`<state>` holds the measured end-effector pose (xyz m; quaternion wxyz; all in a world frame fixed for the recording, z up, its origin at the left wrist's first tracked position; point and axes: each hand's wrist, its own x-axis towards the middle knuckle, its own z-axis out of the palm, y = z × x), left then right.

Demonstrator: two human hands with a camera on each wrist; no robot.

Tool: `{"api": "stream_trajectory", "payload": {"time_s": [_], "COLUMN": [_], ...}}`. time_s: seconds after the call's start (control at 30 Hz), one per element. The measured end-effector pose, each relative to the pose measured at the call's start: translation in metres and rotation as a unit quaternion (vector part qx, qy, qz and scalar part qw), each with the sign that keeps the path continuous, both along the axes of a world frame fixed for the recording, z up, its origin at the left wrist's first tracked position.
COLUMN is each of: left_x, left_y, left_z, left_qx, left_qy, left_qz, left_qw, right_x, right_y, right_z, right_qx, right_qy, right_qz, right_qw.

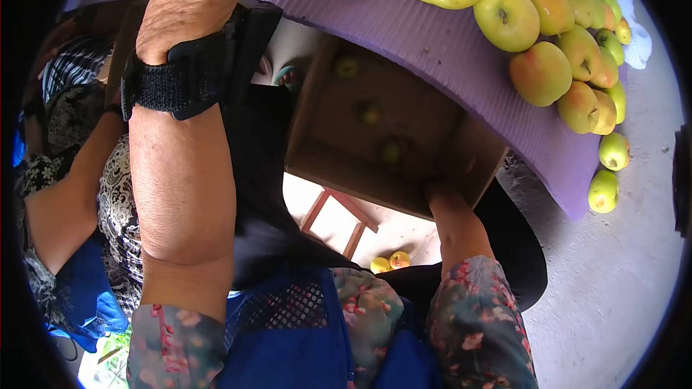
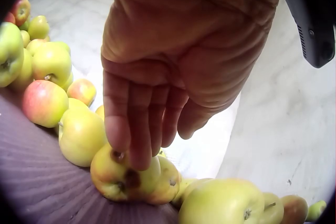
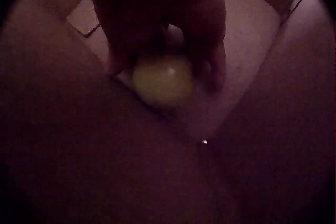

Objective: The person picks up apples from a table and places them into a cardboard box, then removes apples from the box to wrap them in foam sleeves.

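My left hand (image 2: 163, 61) hangs palm-toward-camera in the left wrist view, its fingers loosely extended downward. Its fingertips overlap a yellow apple (image 2: 107, 174) with brown spots, at the edge of a row of apples. In the head view this arm reaches up past the table edge, fingers out of frame. My right hand (image 3: 163, 16) is down inside a cardboard box (image 1: 353, 180). Fingers and thumb lie around both sides of a yellow-green apple (image 3: 163, 82), seen dimly in the right wrist view. Other apples, including one (image 1: 370, 113), lie on the shadowed box bottom.
A purple ridged mat (image 1: 346, 0) covers the table's curved edge above the box. Many yellow and reddish apples (image 1: 540, 72) are heaped on it at right. Two apples (image 1: 390, 262) lie on the floor near a wooden frame (image 1: 353, 209). Another person's arm (image 1: 68, 194) is at left.
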<state>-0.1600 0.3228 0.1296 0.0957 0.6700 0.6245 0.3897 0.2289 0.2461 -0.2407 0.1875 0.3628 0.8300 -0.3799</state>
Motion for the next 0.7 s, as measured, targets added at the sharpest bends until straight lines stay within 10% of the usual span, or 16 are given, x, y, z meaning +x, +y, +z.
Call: {"api": "stream_trajectory", "payload": {"time_s": [0.37,0.47,0.57,0.7], "left_x": [-0.001,-0.003,-0.008,-0.015], "left_y": [0.012,0.010,0.008,0.005], "left_z": [-0.017,-0.005,-0.002,0.002], "left_qx": [0.042,0.025,0.047,0.059], "left_qy": [-0.028,-0.036,-0.065,-0.100], "left_qz": [0.035,0.033,0.028,0.023], "left_qw": [0.998,0.999,0.996,0.993], "right_x": [0.024,-0.008,-0.049,-0.063], "right_y": [-0.007,0.017,0.037,0.039], "right_z": [-0.047,0.024,0.106,0.107], "right_qx": [-0.036,-0.164,-0.291,-0.468], "right_qy": [0.070,0.181,0.058,0.106], "right_qz": [-0.080,-0.143,-0.226,-0.258], "right_qw": [0.994,0.959,0.928,0.838]}}
